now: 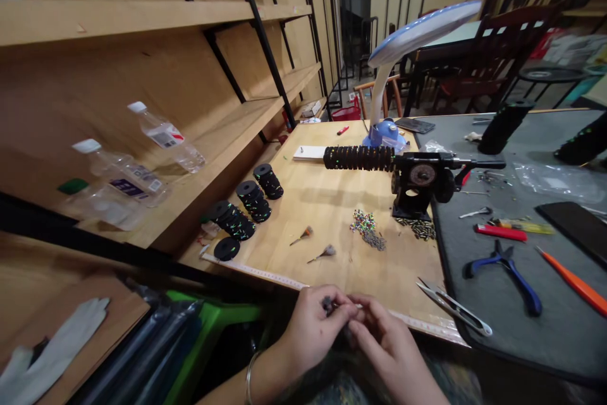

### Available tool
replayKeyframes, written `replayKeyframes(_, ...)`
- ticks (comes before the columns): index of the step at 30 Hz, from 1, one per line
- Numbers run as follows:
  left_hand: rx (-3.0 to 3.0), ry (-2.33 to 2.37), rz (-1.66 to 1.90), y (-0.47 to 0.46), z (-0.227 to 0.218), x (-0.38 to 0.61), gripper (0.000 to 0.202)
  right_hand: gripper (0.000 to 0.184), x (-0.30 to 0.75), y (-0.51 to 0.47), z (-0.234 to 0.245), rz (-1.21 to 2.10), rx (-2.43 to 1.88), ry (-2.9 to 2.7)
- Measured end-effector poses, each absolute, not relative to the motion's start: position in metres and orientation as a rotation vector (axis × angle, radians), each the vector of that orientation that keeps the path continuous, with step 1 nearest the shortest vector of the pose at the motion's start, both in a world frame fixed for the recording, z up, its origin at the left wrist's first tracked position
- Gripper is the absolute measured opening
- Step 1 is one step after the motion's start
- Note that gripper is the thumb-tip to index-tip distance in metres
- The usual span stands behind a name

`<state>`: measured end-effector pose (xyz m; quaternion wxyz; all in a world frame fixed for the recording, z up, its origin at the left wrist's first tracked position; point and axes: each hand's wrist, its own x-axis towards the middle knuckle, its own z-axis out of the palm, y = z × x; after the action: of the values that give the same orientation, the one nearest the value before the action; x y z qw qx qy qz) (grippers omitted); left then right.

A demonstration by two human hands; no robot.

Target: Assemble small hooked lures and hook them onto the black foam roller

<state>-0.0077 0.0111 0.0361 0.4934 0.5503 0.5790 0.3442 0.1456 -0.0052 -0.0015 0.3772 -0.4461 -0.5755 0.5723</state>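
Note:
Just off the table's front edge, my left hand [318,320] and my right hand [379,335] meet with their fingertips pinched together. A small dark grey object [327,305] shows between the curled fingers of my left hand; its kind is not clear. Whatever the right fingertips pinch is hidden. Two small feather-like tufts with thin stems lie on the wood, one brownish [307,234] and one grey [327,253]. Beyond them is a pile of shiny multicoloured beads [363,222], with small grey pieces [374,241] beside it.
A black clamp-like device [417,181] carries a row of black discs [359,158]. Stacked black spools [232,220] stand at left. Thread snips [455,307] and blue-handled pliers [505,275] lie at right. A measuring tape [265,273] runs along the front edge; a lamp [379,95] stands behind.

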Motion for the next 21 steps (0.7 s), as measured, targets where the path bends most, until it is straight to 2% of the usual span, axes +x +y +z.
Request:
replayKeyframes(2,1.268,1.362,0.838,0.011,0.030,-0.010,0.026,0.025,0.142,-0.005,-0.010,1.452,-1.181,-1.499)
replayKeyframes(4,1.154,1.277,0.847,0.010,0.021,-0.013,0.026,0.031,0.141,-0.005,-0.019,1.432,-1.223,-1.463)
replayKeyframes(7,0.926,1.176,0.802,0.008,0.012,-0.018,0.036,0.041,0.143,-0.005,-0.029,1.493,-1.253,-1.270)
replayKeyframes(12,0.741,1.138,0.774,0.002,0.004,-0.020,0.037,0.052,0.142,-0.006,-0.028,1.582,-1.264,-1.023)
replayKeyframes(21,0.866,1.226,0.746,-0.008,0.000,-0.016,0.034,0.049,0.140,-0.010,-0.030,1.648,-1.252,-0.947)
